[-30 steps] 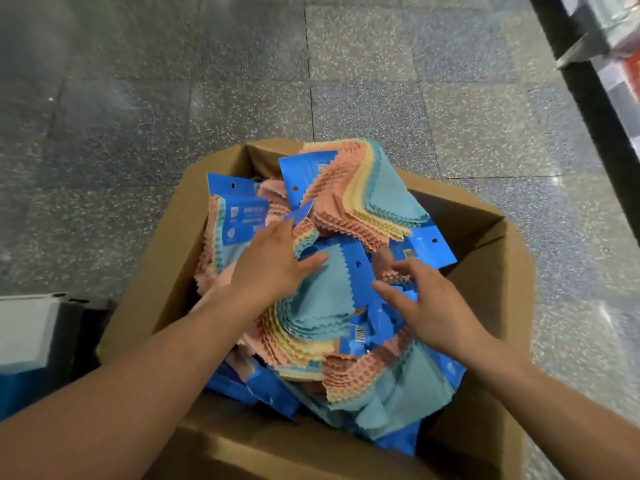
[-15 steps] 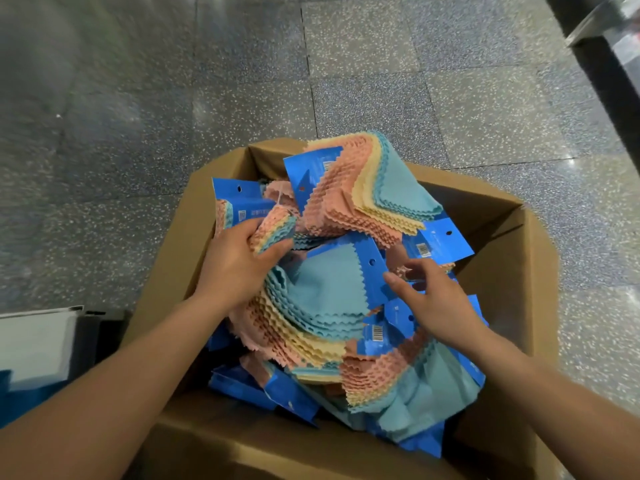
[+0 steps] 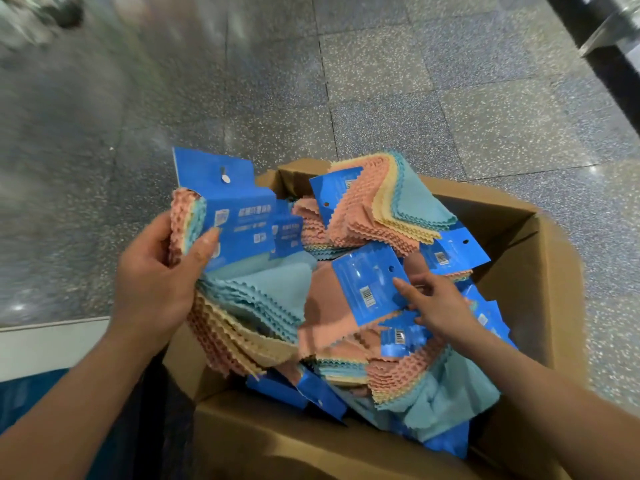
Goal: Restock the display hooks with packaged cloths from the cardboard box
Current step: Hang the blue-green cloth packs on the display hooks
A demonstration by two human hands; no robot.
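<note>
The left hand [image 3: 156,282] grips one cloth pack [image 3: 239,220] by its edge, thumb across the blue header card, above the left rim of the cardboard box [image 3: 516,244]. The right hand [image 3: 440,303], fingers loosely extended, touches a second blue card [image 3: 367,282] with its index fingertip inside the box. The one box holds a heap of pink, yellow and teal packs, overlapping too much to count. Beyond lies speckled floor [image 3: 381,98].
</note>
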